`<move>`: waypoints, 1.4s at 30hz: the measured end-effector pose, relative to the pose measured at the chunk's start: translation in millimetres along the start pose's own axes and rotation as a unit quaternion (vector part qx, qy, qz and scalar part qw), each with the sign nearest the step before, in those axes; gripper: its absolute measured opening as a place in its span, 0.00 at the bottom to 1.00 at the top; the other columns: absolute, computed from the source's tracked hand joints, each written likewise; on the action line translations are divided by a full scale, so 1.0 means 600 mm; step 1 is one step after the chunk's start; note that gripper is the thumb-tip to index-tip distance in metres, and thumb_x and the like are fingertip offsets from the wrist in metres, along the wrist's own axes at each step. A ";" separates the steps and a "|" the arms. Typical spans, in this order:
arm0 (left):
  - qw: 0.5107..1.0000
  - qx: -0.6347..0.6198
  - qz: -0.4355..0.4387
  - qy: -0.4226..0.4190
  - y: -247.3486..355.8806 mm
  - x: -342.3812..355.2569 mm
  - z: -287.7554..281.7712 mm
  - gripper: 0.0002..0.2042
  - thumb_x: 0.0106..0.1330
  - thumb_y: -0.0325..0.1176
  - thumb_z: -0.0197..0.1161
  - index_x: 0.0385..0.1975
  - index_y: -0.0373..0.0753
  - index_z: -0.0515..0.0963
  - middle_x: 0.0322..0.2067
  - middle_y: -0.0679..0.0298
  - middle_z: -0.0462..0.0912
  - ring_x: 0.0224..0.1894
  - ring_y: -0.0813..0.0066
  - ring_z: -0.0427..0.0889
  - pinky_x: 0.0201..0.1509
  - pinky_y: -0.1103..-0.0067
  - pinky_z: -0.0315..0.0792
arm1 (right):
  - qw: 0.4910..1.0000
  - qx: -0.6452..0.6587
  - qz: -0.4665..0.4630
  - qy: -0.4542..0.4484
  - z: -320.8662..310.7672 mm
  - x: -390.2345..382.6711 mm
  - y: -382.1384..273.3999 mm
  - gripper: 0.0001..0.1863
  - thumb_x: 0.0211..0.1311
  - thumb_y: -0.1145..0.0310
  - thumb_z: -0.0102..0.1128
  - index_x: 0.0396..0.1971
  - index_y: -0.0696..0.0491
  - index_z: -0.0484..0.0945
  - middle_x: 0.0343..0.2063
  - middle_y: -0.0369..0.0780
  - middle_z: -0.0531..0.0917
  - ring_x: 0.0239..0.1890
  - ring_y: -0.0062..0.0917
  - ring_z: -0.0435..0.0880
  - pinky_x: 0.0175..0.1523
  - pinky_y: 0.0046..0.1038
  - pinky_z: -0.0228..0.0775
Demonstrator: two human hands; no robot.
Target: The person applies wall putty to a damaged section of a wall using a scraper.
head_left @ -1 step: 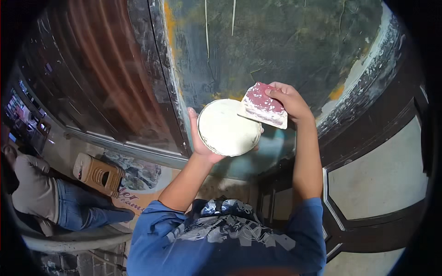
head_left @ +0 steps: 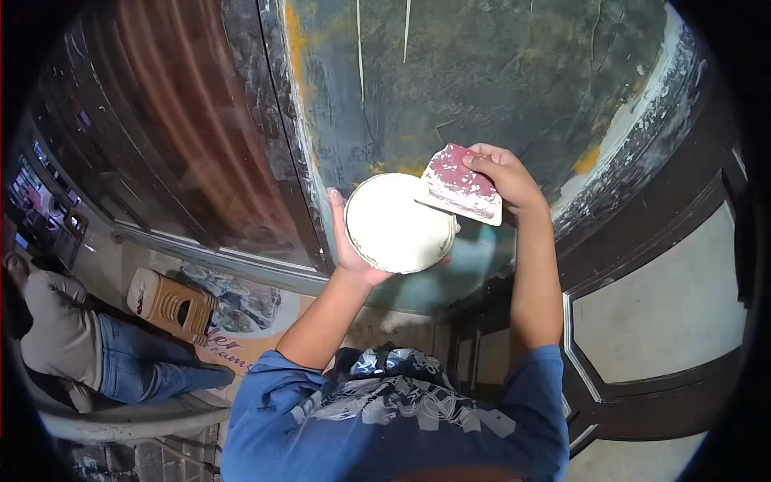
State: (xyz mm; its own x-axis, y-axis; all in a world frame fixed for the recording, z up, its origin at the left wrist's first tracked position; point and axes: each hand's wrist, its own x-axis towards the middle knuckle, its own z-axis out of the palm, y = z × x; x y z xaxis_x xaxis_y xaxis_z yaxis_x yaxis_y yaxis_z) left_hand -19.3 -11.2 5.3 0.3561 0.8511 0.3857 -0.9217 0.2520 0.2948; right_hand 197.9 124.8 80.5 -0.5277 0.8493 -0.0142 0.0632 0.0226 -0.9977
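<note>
Our left hand [head_left: 352, 255] bears a round, shallow-looking dish [head_left: 363, 255] of pale cream paste [head_left: 397, 221], in front of our chest. The paste lies smooth and matt nearly to the rim, where a thin, rough, greyish line circles it; we cannot tell how deep the dish is. Our left fingers spread wide beneath it, the thumb upright along its left edge and fingertips showing at its right.

Over the dish's upper right edge leans a scraper [head_left: 464, 173], a flat, four-sided plate in dull red, flecked white and thickly caked along its lower edge. Its left end overlaps the paste; whether they touch, we cannot tell. Our right hand [head_left: 514, 181] pinches its upper right part, thumb flat on the red face.

Beyond stands a dark green, scuffed panel [head_left: 498, 88] with orange patches and crusty white smears down its right border. Leftward hang brown, softly pleated curtains [head_left: 185, 104]; lower down are stacked tan chairs [head_left: 173, 305] and a person [head_left: 60, 337] in jeans.
</note>
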 end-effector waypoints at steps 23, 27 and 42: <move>0.998 -0.011 -0.013 0.061 -0.020 0.015 -0.005 0.58 0.53 0.86 0.34 0.75 0.44 0.53 0.73 0.43 0.54 0.69 0.26 0.58 0.60 0.26 0.57 | 0.999 -0.030 -0.011 0.007 -0.044 -0.013 0.003 0.08 0.68 0.68 0.62 0.39 0.57 0.80 0.31 0.34 0.86 0.30 0.13 0.82 0.38 0.19 0.75; 0.999 0.011 -0.008 0.051 -0.016 0.015 0.000 0.57 0.54 0.86 0.33 0.74 0.43 0.55 0.73 0.45 0.57 0.69 0.32 0.62 0.60 0.25 0.56 | 0.998 -0.052 -0.016 0.001 -0.033 -0.002 0.006 0.08 0.68 0.69 0.61 0.41 0.58 0.79 0.31 0.34 0.85 0.31 0.13 0.82 0.38 0.18 0.75; 0.998 0.043 0.044 0.031 0.048 -0.012 -0.018 0.57 0.54 0.86 0.32 0.73 0.42 0.55 0.72 0.44 0.58 0.68 0.30 0.63 0.59 0.25 0.59 | 0.996 -0.033 -0.081 0.020 0.041 0.050 -0.041 0.08 0.70 0.67 0.62 0.41 0.57 0.78 0.32 0.33 0.85 0.32 0.12 0.81 0.40 0.19 0.73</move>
State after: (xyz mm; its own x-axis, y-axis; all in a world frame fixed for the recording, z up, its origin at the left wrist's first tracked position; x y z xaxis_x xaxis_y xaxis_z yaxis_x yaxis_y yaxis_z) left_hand -50.0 -5.1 1.6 0.2617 0.8959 0.3589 -0.9315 0.1372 0.3369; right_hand 159.5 136.7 103.0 -0.5016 0.8517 0.1515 0.0364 0.1958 -0.9800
